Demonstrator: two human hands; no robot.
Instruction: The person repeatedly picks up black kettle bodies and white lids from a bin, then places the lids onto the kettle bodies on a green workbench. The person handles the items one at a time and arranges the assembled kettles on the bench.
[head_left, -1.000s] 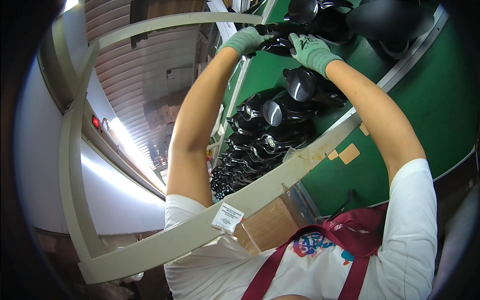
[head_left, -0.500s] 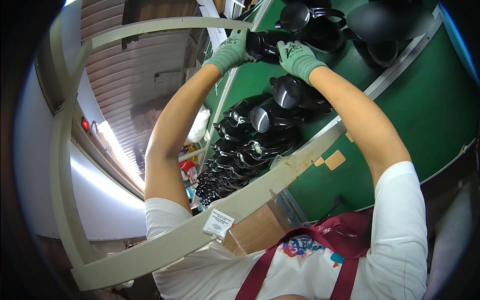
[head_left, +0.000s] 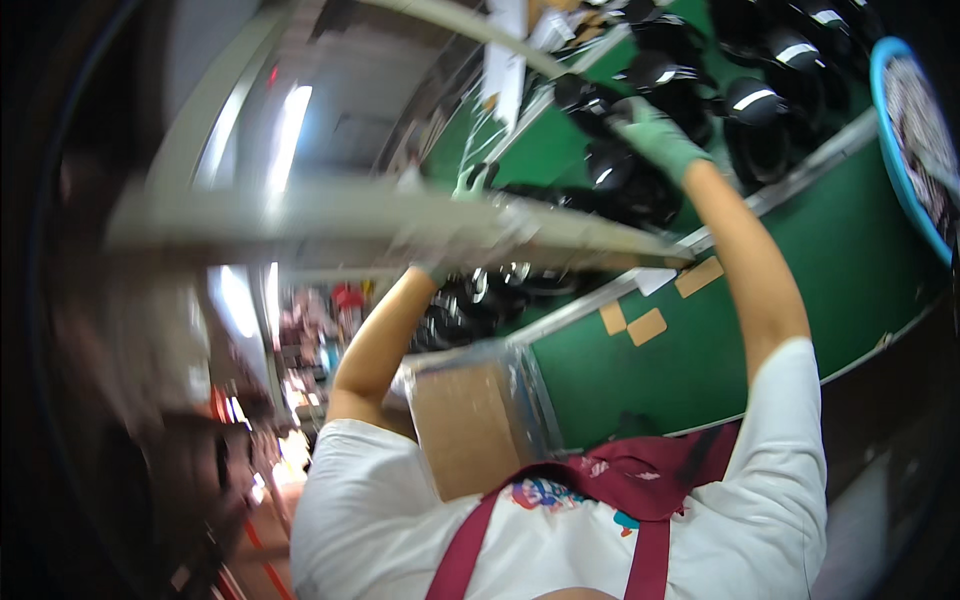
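Having pulled our left hand [head_left: 470, 185] back, its grip hidden by blur, we keep only our right hand [head_left: 655, 135] closed on a black part [head_left: 590, 98].

A green worktop [head_left: 690, 360] with a pale metal rim carries many glossy black rounded parts [head_left: 640, 190], crowded together along its far stretch. Two tan tape patches [head_left: 646, 326] stick to the bare green surface near the edge.
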